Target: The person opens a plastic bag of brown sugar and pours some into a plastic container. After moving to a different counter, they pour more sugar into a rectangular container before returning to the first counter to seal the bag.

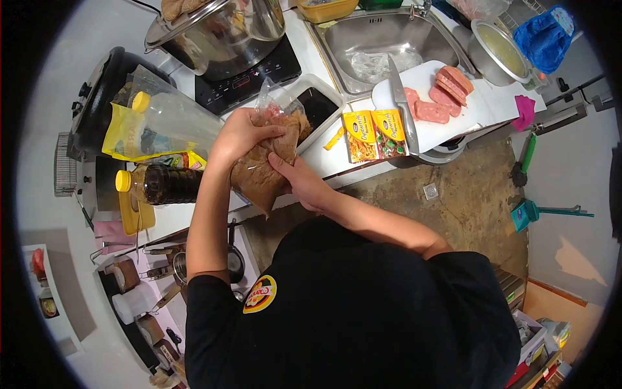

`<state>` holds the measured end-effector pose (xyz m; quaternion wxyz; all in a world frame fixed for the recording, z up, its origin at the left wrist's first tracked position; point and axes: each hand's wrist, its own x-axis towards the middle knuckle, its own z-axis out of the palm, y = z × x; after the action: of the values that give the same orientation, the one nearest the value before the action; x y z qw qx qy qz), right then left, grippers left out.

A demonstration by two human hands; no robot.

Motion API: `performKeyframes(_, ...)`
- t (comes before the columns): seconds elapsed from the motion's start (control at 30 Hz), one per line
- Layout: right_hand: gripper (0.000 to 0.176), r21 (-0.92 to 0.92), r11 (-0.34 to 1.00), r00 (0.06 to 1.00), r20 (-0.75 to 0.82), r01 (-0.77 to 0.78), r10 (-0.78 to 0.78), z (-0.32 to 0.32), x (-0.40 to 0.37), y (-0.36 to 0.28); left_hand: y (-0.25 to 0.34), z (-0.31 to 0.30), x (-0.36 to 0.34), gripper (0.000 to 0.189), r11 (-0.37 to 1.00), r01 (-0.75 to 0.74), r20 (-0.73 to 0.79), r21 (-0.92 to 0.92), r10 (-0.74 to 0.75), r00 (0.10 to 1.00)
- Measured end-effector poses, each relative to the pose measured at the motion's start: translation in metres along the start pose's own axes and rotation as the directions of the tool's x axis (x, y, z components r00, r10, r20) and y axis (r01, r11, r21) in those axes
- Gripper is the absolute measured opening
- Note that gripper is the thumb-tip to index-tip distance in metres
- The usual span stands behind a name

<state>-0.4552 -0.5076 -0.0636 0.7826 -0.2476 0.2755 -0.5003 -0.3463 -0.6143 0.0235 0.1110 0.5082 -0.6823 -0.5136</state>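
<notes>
A clear plastic bag (262,174) full of brown, grainy stuff that looks like brown sugar is held up between both my hands. My left hand (238,137) grips its upper left side, thumb across the front. Lower on the right, my right hand (303,180) is closed on the bag with the thumb pressed against it. The loose clear top of the bag stands up above my left hand. Just behind it is a rectangular tub (338,98) with dark liquid inside. Two yellow seasoning packets (374,135) lie on the counter to the right.
A knife (403,107) and pink meat slices (432,111) lie on a white cutting board (382,97). Behind are a steel sink (447,48), an induction cooker (285,61) and a large pot (223,39). Bottles, including a dark one (175,184), stand left.
</notes>
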Motion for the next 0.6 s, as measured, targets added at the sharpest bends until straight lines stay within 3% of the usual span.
performKeyframes(0.1, 0.045, -0.004, 1.000, 0.999, 0.016, 0.028, -0.027, -0.001, 0.000, -0.001, -0.009, 0.002, 0.005, 0.034, 0.991, -0.075, -0.017, -0.109, 0.073, 0.997)
performKeyframes(0.2, 0.047, -0.004, 0.998, 0.998, 0.005, 0.056, -0.056, 0.002, -0.005, -0.004, -0.002, 0.001, 0.002, 0.043, 1.000, 0.030, 0.001, -0.001, -0.030, 1.000)
performKeyframes(0.3, 0.045, -0.083, 0.996, 1.000, -0.013, 0.025, -0.027, 0.001, -0.006, -0.005, 0.009, 0.003, -0.006, 0.038, 0.998, 0.010, 0.030, 0.062, -0.012, 0.999)
performKeyframes(0.4, 0.043, -0.084, 0.996, 1.000, -0.026, 0.007, -0.009, 0.001, -0.005, -0.007, -0.008, 0.001, 0.001, 0.040, 0.997, 0.015, 0.064, -0.080, -0.010, 0.998)
performKeyframes(0.5, 0.041, -0.101, 0.995, 1.000, -0.014, 0.007, -0.009, 0.001, -0.008, -0.012, -0.024, 0.003, 0.004, 0.047, 0.988, -0.079, 0.010, -0.136, 0.081, 0.997)
performKeyframes(0.6, 0.039, -0.204, 0.979, 1.000, -0.008, 0.028, -0.030, -0.006, -0.001, -0.007, -0.023, 0.004, 0.002, 0.054, 0.988, 0.005, 0.018, -0.156, -0.003, 1.000)
